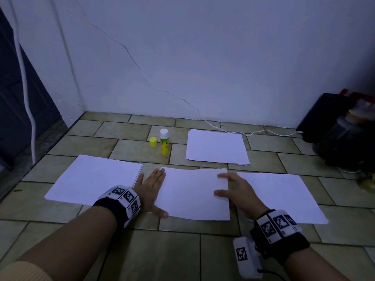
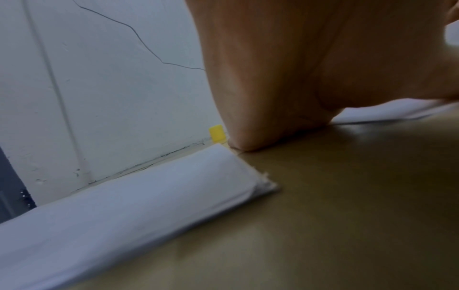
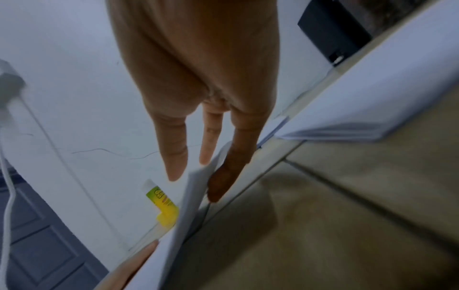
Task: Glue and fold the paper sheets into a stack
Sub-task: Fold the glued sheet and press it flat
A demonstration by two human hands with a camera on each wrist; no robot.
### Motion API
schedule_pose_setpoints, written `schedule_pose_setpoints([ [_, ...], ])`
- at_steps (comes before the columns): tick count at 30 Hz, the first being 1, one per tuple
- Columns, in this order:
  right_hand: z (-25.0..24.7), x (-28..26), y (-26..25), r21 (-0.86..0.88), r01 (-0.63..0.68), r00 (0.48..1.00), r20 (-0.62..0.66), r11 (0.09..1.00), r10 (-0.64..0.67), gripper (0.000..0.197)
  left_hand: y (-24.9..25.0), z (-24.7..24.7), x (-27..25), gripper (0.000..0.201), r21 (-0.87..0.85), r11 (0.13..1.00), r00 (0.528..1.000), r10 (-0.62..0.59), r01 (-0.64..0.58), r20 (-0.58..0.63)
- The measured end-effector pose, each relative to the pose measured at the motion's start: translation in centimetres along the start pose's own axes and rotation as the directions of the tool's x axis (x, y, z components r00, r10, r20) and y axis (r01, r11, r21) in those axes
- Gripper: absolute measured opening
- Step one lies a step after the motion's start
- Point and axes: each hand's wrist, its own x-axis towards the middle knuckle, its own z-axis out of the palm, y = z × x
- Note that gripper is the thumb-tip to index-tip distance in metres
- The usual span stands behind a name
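Head view: our left hand (image 1: 150, 191) lies flat at the middle sheet (image 1: 194, 194); right hand (image 1: 239, 191), fingers straight, lifts its right edge. Sheet may slip, skewing the fold.

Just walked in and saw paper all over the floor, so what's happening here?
A person is working on the tiled floor with a middle sheet of paper between both hands. The left hand lies flat at its left edge, and the right hand has straight fingers on its right edge, which lifts slightly in the right wrist view. Paper stacks lie to the left, right and behind. The glue stick stands uncapped beside its yellow cap, untouched.
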Motion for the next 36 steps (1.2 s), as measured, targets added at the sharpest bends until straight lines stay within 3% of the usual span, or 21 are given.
schedule_pose_setpoints([
  [3, 0.6, -0.9, 0.9, 0.053, -0.021, 0.990, 0.137, 0.998, 0.014, 0.032, 0.1, -0.1, -0.1, 0.173, 0.002, 1.000, 1.000, -0.006, 0.006, -0.001],
  [8, 0.2, -1.1, 1.3, 0.027, -0.005, 0.993, 0.120, 1.000, 0.002, 0.034, 0.1, 0.0, -0.1, 0.171, 0.012, 1.000, 1.000, -0.018, 0.018, -0.009],
  [13, -2.0, -0.8, -0.5, 0.005, 0.087, 0.996, -0.019, 0.996, -0.087, 0.036, -0.1, 0.1, 0.1, 0.160, -0.038, 0.999, 1.000, -0.015, 0.014, -0.017],
  [18, -6.1, 1.0, -2.0, 0.057, 0.170, 0.977, -0.141, 0.984, -0.160, 0.038, 0.0, 0.4, 0.4, 0.134, -0.036, 0.998, 0.998, -0.052, 0.050, -0.045],
  [24, -8.2, 6.3, -1.8, 0.163, 0.162, 0.967, -0.223, 0.973, -0.124, 0.040, -0.1, 0.3, 0.6, 0.162, -0.034, 0.999, 0.999, -0.037, 0.036, -0.031],
  [30, -8.2, 11.8, -0.3, -0.157, 0.071, 0.970, -0.220, 0.985, -0.105, 0.040, 0.1, 0.1, 0.4, 0.166, -0.039, 0.998, 0.998, -0.060, 0.059, -0.019],
  [36, -6.8, 14.4, -0.5, -0.410, -0.046, 0.991, -0.137, 0.911, -0.012, 0.041, 0.0, -0.1, 0.5, 0.166, -0.033, 0.998, 0.998, -0.059, 0.058, -0.015],
])
